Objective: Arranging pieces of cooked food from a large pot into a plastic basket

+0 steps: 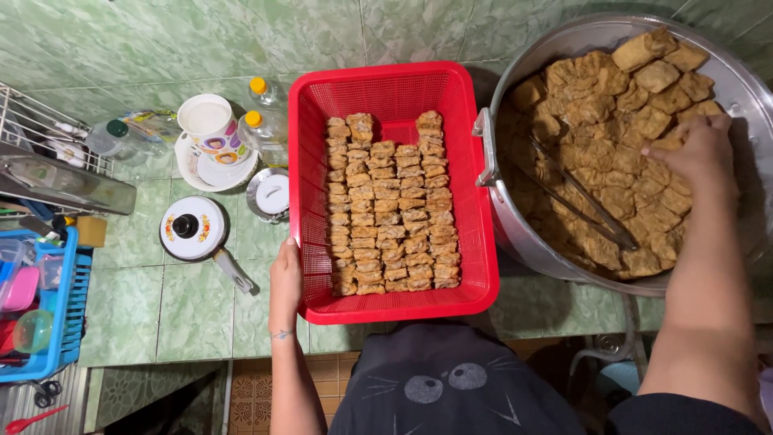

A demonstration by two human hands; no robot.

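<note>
On a green-tiled counter backed by green wall tiles, the left hand grips the red basket's near-left rim; rows of fried tofu fill it. The right hand pinches a tofu piece in the steel pot at the counter's right edge.

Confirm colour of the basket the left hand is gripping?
Red, a mesh-walled plastic basket; the left hand holds its rim. Clearest in the head view.

Green marbled tile counter & wall, brown patterned floor tiles.
</note>
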